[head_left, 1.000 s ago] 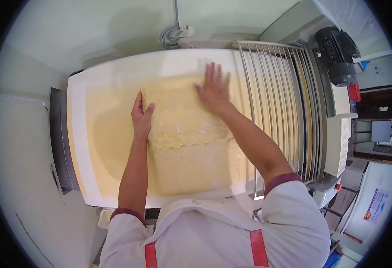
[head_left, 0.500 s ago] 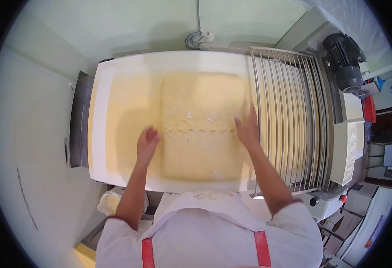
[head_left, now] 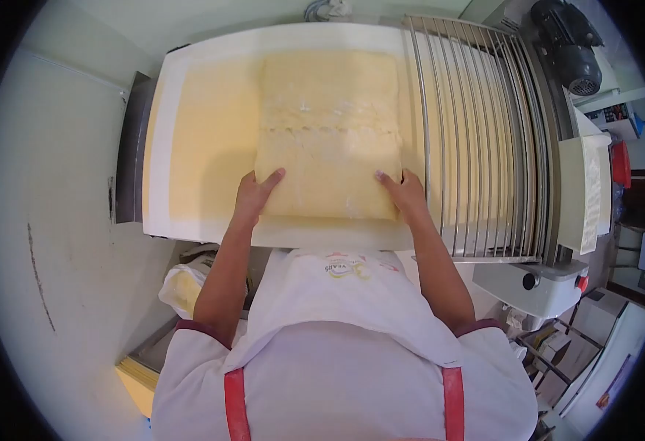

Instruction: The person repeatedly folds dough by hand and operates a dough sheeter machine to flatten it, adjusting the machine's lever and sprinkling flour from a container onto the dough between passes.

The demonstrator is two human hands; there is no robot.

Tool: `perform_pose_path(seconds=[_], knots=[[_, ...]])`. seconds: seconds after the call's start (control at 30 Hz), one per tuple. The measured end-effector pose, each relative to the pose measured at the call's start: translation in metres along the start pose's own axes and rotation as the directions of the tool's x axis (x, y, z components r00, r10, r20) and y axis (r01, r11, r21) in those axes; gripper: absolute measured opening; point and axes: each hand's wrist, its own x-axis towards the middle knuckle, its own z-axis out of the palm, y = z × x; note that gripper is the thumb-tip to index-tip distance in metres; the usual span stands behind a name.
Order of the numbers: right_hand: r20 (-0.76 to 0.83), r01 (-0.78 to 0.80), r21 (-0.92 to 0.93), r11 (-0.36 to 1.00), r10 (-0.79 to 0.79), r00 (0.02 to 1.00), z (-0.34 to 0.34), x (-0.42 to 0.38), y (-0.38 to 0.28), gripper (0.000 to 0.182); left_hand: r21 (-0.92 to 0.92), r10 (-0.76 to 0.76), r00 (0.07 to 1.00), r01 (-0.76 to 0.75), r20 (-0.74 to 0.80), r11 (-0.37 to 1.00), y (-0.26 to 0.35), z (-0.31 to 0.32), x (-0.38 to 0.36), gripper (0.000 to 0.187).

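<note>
A thick, folded slab of pale yellow dough point(head_left: 330, 165) lies flat on the white belt point(head_left: 162, 147), with a bumpy seam across its middle and small white flour marks. My left hand point(head_left: 255, 197) holds its left edge near the front corner, the thumb on top and the fingers down at the side. On the opposite edge my right hand point(head_left: 406, 197) grips in the same way, thumb on the upper face. The undersides of both hands' fingers are partly hidden by the dough's edges.
Right of the dough, a metal bar guard point(head_left: 469, 147) covers the belt. Beyond it stand a black motor point(head_left: 568, 44) and a white box-like tray point(head_left: 585, 191). A red button point(head_left: 582, 283) sits at the machine's front right. A grey metal end plate point(head_left: 133, 147) edges the left.
Both hands, earlier apart from the dough or beside it, have closed on its left and right edges near the front. The camera view has tilted, so the table sits higher in the picture.
</note>
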Motion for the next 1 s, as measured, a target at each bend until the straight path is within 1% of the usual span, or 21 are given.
perform_pose_path(seconds=[0.03, 0.1, 0.13, 0.17, 0.2, 0.23, 0.27, 0.33, 0.43, 0.5, 0.6, 0.63, 0.73, 0.8, 0.83, 0.87, 0.9, 0.97, 1.0], knots=[[-0.023, -0.003, -0.144, 0.990, -0.001, 1.000, -0.002, -0.001, -0.001, 0.061, -0.085, 0.023, 1.000, -0.023, 0.001, 0.996, -0.008, 0.006, -0.006, 0.056], [-0.001, 0.014, -0.144, 0.989, -0.014, 1.000, -0.003, -0.007, 0.001, 0.066, -0.253, 0.062, 0.998, -0.063, -0.012, 0.966, -0.022, 0.014, -0.019, 0.056], [0.010, 0.029, -0.144, 0.989, -0.028, 1.000, -0.002, -0.007, 0.000, 0.068, -0.261, 0.058, 0.998, -0.051, 0.018, 0.964, -0.023, 0.014, -0.021, 0.056], [-0.057, 0.143, -0.228, 0.963, -0.160, 0.985, 0.001, -0.007, 0.002, 0.071, -0.271, 0.055, 0.997, -0.040, 0.047, 0.962, -0.022, 0.013, -0.022, 0.057], [-0.108, 0.251, -0.319, 0.914, -0.298, 0.949, 0.005, -0.008, 0.003, 0.075, -0.284, 0.054, 0.996, -0.031, 0.073, 0.958, -0.021, 0.011, -0.022, 0.058], [-0.141, 0.345, -0.411, 0.844, -0.432, 0.891, 0.009, -0.007, 0.002, 0.078, -0.270, 0.058, 0.996, -0.036, 0.073, 0.962, -0.022, 0.009, -0.018, 0.058], [-0.082, 0.385, -0.535, 0.752, -0.499, 0.863, 0.018, -0.003, -0.002, 0.080, -0.253, 0.054, 0.995, -0.033, 0.078, 0.967, -0.025, 0.007, -0.014, 0.058], [0.061, 0.435, -0.734, 0.521, -0.588, 0.806, 0.041, -0.003, -0.028, 0.084, -0.222, 0.040, 0.995, -0.019, 0.090, 0.975, -0.030, 0.004, -0.014, 0.058], [0.178, 0.484, -0.752, 0.447, -0.569, 0.803, 0.058, 0.002, -0.037, 0.082, -0.190, 0.026, 0.995, -0.008, 0.092, 0.982, -0.024, 0.002, -0.010, 0.057], [0.159, 0.465, -0.767, 0.442, -0.572, 0.805, 0.066, 0.006, -0.036, 0.081, -0.147, 0.016, 0.996, -0.002, 0.093, 0.989, -0.022, -0.001, -0.013, 0.056], [0.125, 0.451, -0.773, 0.446, -0.590, 0.797, 0.071, 0.006, -0.032, 0.082, -0.117, 0.018, 0.990, -0.001, 0.142, 0.993, -0.027, -0.005, -0.008, 0.055], [0.120, 0.458, -0.774, 0.438, -0.607, 0.785, 0.069, 0.005, -0.032, 0.083, -0.139, 0.045, 0.987, -0.024, 0.151, 0.990, -0.027, -0.005, -0.009, 0.054], [0.059, 0.426, -0.766, 0.482, -0.606, 0.793, 0.077, 0.002, -0.037, 0.084, -0.204, 0.111, 0.982, -0.078, 0.156, 0.976, -0.027, -0.006, -0.007, 0.053], [0.163, 0.491, -0.738, 0.462, -0.584, 0.795, 0.102, -0.010, -0.057, 0.085, -0.224, 0.112, 0.977, -0.070, 0.180, 0.972, -0.030, -0.008, -0.006, 0.053], [0.221, 0.524, -0.721, 0.455, -0.565, 0.795, 0.114, -0.014, -0.065, 0.086, -0.197, 0.103, 0.979, -0.067, 0.178, 0.978, -0.030, -0.009, -0.006, 0.052], [0.189, 0.502, -0.758, 0.417, -0.596, 0.780, 0.122, -0.013, -0.065, 0.087, -0.169, 0.095, 0.980, -0.065, 0.173, 0.984, -0.027, -0.011, -0.006, 0.052], [0.189, 0.500, -0.763, 0.410, -0.599, 0.779, 0.127, -0.008, -0.066, 0.087, -0.141, 0.086, 0.983, -0.063, 0.165, 0.988, -0.025, -0.014, -0.007, 0.052], [0.148, 0.463, -0.784, 0.414, -0.599, 0.787, 0.130, -0.012, -0.064, 0.088, -0.155, 0.033, 0.977, 0.000, 0.209, 0.988, -0.026, -0.018, -0.011, 0.053], [0.138, 0.453, -0.784, 0.425, -0.592, 0.794, 0.130, -0.015, -0.061, 0.087, -0.167, 0.035, 0.972, 0.005, 0.234, 0.986, -0.023, -0.019, -0.008, 0.053]])
